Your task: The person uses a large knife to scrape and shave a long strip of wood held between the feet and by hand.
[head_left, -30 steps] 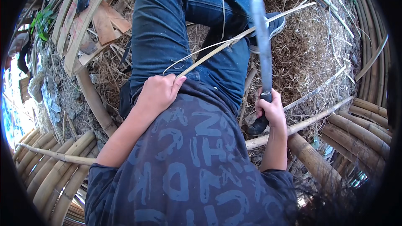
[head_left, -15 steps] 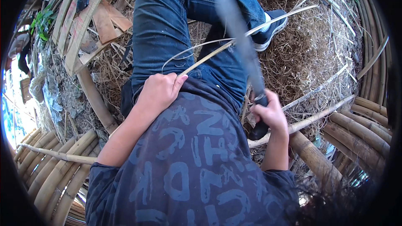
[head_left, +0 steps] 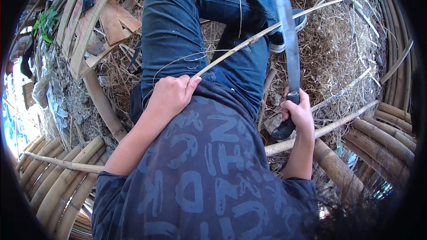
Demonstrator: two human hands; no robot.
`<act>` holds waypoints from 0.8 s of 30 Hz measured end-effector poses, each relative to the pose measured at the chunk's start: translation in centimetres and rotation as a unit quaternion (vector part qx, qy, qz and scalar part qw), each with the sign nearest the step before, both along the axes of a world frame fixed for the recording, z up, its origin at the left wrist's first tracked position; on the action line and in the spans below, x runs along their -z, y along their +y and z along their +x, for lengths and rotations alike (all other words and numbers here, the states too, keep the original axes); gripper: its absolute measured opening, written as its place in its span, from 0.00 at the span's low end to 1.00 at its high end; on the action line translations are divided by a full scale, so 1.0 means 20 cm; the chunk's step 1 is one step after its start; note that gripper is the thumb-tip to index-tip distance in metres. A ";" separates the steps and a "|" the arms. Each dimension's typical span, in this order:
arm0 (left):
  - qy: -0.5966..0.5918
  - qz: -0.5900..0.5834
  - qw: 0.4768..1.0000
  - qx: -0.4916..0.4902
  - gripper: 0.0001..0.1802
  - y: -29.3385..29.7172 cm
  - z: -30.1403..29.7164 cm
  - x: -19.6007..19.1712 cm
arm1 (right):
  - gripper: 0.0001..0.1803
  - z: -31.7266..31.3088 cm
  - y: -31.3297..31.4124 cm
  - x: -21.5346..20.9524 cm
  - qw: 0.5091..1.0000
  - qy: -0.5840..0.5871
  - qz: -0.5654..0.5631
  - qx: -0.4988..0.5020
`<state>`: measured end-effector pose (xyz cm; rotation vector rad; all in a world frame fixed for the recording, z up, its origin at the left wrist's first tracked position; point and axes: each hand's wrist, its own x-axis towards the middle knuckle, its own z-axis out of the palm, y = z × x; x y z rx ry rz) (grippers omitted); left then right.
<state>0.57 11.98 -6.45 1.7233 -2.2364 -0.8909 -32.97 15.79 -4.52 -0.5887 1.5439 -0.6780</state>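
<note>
1. The ground is covered with dry straw and thin shavings, thickest on the far right.
2. Thick bamboo poles are laid along the right side, and a curved row of more poles is seen at the near left.
3. Flat wooden slats and split boards are piled at the far left, beside a few green leaves.
4. A bright patch of daylight is seen at the left rim, past the debris.
5. The middle of the view is filled by the person's legs in blue jeans, bent across the straw, and by a dark shirt with pale letters at the near edge.
6. A shoe is partly hidden behind the blade on the far right.
7. A long thin bamboo strip is held by the left hand, which is closed around its near end at the lap; the strip runs over the thigh toward the far right.
8. A fine curled sliver is seen peeling from the strip just beyond the left hand.
9. A long knife is gripped by the right hand, the fingers wrapped tight around its dark handle; the blade is pointed away and crosses the strip near the shoe.
10. A thinner bamboo pole is laid just under the right hand.
</note>
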 end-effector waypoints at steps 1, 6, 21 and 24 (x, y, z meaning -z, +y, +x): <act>-0.006 -0.003 1.000 0.000 0.24 0.00 0.00 0.00 | 0.12 0.01 0.01 -0.01 0.999 0.014 0.017 -0.041; 0.004 0.010 1.000 -0.015 0.24 0.01 0.02 0.01 | 0.12 0.04 0.02 -0.04 0.995 0.018 0.037 -0.090; 0.277 0.264 0.920 0.086 0.27 -0.19 -0.35 -0.18 | 0.17 0.38 -0.20 0.03 0.896 -0.041 -0.336 0.287; 0.226 0.217 0.941 0.125 0.22 -0.20 -0.35 -0.24 | 0.17 0.43 -0.23 0.01 0.905 -0.049 -0.304 0.295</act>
